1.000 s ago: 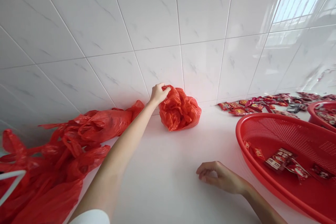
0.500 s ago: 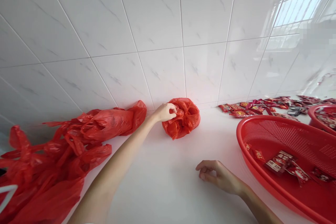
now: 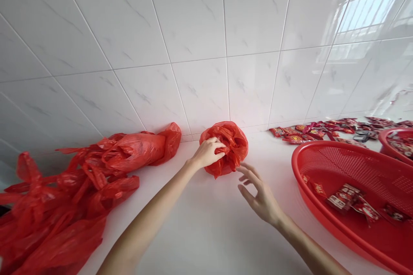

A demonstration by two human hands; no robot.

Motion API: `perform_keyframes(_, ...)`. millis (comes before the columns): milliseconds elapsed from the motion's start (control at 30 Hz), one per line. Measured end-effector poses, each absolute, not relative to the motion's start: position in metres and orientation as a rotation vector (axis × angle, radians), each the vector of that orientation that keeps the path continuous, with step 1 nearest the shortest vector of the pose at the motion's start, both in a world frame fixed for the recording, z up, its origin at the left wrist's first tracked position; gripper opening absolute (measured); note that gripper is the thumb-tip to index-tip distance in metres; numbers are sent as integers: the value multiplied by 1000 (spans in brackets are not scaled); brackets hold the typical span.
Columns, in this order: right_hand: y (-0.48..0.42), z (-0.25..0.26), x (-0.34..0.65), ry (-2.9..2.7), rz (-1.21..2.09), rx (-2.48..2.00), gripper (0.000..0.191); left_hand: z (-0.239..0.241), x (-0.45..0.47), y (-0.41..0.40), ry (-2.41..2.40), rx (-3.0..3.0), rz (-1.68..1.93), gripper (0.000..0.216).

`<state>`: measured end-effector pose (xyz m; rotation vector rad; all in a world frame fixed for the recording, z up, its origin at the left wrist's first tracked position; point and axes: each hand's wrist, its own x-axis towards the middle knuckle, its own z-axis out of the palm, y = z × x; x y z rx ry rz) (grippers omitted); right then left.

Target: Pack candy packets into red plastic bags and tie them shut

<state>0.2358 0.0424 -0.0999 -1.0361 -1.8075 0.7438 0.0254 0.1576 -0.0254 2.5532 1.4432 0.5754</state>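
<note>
My left hand (image 3: 209, 153) is closed on the near side of a crumpled red plastic bag (image 3: 231, 144) that sits on the white counter (image 3: 200, 223) close to the tiled wall. My right hand (image 3: 260, 195) hovers just to the right of the bag and below it, fingers spread and stretched toward it, holding nothing. Its fingertips are a short way from the bag and do not touch it.
A heap of red plastic bags (image 3: 80, 184) lies at the left. At the right stands a large red mesh basket (image 3: 332, 159) with a few red snack packets (image 3: 345, 197). More packets (image 3: 309, 131) lie along the wall, with a second red basket (image 3: 395, 139) at the far right.
My left hand has drawn the bag toward me, away from the wall. My right hand has lifted off the counter, opened, and reached up toward the bag.
</note>
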Motion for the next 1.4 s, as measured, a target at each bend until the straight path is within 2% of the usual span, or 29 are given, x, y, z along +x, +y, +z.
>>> perform_keyframes(133, 85, -69, 205, -1806, 647, -1039, 44, -36, 29, 148, 1449, 2587, 584, 20)
perform_keyframes(333, 145, -32, 186, -1576, 784, -946, 39, -37, 32, 138, 1465, 2619, 538, 18)
perform_keyframes(533, 132, 8, 216, -1269, 770, -727, 36, -40, 36, 154, 1517, 2595, 504, 17)
perform_keyframes(700, 122, 17, 238, -1214, 701, -679, 29, -41, 49, 168, 1538, 2559, 514, 18)
perform_keyframes(767, 123, 15, 244, -1195, 692, -695, 26, -40, 55, 169, 1558, 2525, 540, 29)
perform_keyframes(833, 124, 13, 250, -1173, 695, -715, 26, -37, 60, 167, 1583, 2482, 577, 51)
perform_keyframes(900, 124, 11, 254, -1164, 691, -747, 31, -34, 65, 165, 1609, 2423, 630, 72)
perform_keyframes(967, 122, 11, 256, -1165, 677, -813, 37, -30, 68, 165, 1630, 2337, 672, 81)
perform_keyframes(1033, 120, 11, 257, -1188, 664, -940, 43, -27, 71, 166, 1643, 2267, 684, 75)
perform_keyframes(1167, 121, 10, 254, -1276, 636, -1286, 58, -24, 75, 172, 1646, 2285, 685, 48)
perform_keyframes(1233, 125, 8, 253, -1295, 627, -1350, 52, -24, 77, 173, 1641, 2308, 686, 42)
perform_keyframes(1333, 133, 5, 250, -1300, 631, -1296, 22, -23, 79, 173, 1642, 2332, 671, 40)
perform_keyframes(1400, 136, 4, 248, -1286, 635, -1225, 29, -24, 80, 173, 1661, 2342, 659, 39)
